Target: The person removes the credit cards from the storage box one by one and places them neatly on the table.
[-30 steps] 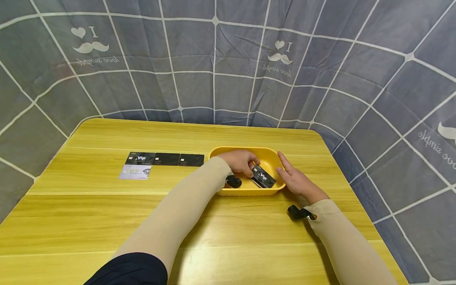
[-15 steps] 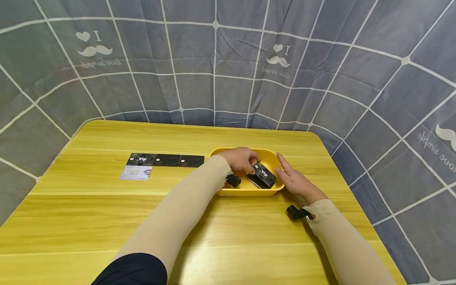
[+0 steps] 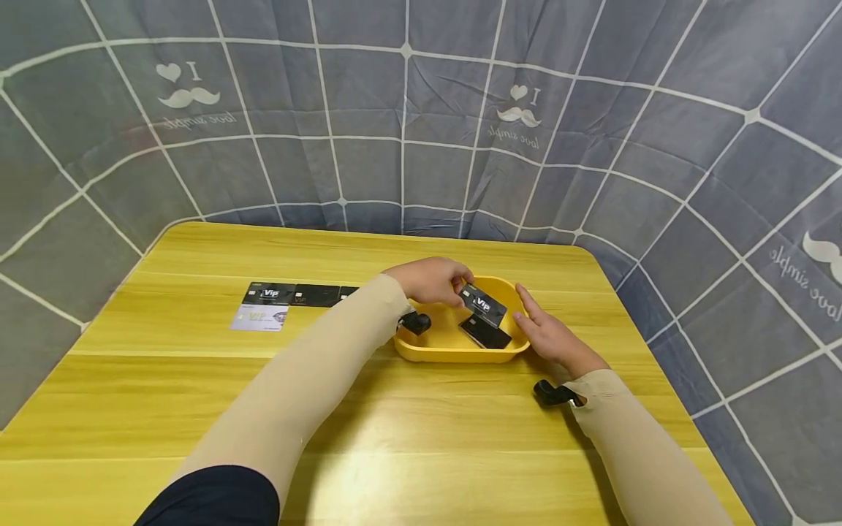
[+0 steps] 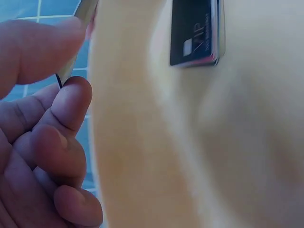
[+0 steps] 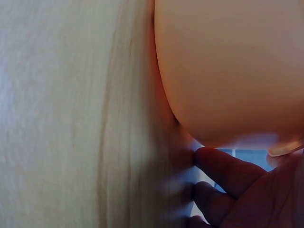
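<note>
Possibly the weak point is the pinch: left hand point(image 3: 430, 281) has the black Vip card point(image 3: 483, 304) by one end only, thumb against index finger, so a loose squeeze could let it twist or drop. The card hangs tilted over the yellow plastic tray point(image 3: 460, 355), above the card stack point(image 3: 485, 334) on its floor. Cannot tell whether a second card clings beneath; smooth faces might stick. Left sleeve point(image 3: 329, 365) crosses in front of the right end of the dark row on the table; a low sweep could nudge it.

Pose: left forearm slants in from lower left, wrist over the tray's left end, other fingers curled. Right hand point(image 3: 555, 340) at the tray's right end, fingers extended and spread from the thumb, pinching nothing.
</note>
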The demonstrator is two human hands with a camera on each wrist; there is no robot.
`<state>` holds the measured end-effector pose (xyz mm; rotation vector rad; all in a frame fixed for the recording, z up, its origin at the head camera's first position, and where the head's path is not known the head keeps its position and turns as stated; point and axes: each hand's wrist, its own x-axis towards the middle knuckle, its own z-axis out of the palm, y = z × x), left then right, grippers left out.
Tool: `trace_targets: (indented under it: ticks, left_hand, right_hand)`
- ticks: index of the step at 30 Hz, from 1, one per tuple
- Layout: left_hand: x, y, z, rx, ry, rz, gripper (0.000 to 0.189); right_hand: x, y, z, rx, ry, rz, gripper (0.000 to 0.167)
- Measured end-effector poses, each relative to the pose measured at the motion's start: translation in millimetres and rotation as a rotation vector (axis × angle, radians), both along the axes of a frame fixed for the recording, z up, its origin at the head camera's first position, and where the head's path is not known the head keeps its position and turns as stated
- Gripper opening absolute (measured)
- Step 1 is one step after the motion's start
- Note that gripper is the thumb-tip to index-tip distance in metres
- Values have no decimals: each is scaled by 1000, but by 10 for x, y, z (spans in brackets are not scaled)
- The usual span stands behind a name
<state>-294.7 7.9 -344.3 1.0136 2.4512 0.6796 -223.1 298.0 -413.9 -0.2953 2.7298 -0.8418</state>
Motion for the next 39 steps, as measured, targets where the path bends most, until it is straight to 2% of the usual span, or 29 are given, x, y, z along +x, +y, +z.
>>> trace_targets:
  ticks: [10,19,28,34,39]
  left_hand:
    - [81,-493,230,32,54,30,52]
    - [173,-956,292,48,58,74,46]
    - [240,-1444,255,81,84,150,41]
    - [338,-1779,190,65,117,220,44]
    - [428,-2025,113,48,82,272,47]
  right_hand:
    - [5,6,-2,-10,-1,20,68]
    - [-20,14,-30,1,-3,25,69]
    - [-18,11,-10,-2,-6,25,69]
    - [-28,-3,12,-21,-9,36,69]
    - [-40,-2,9,-32,-6,45,69]
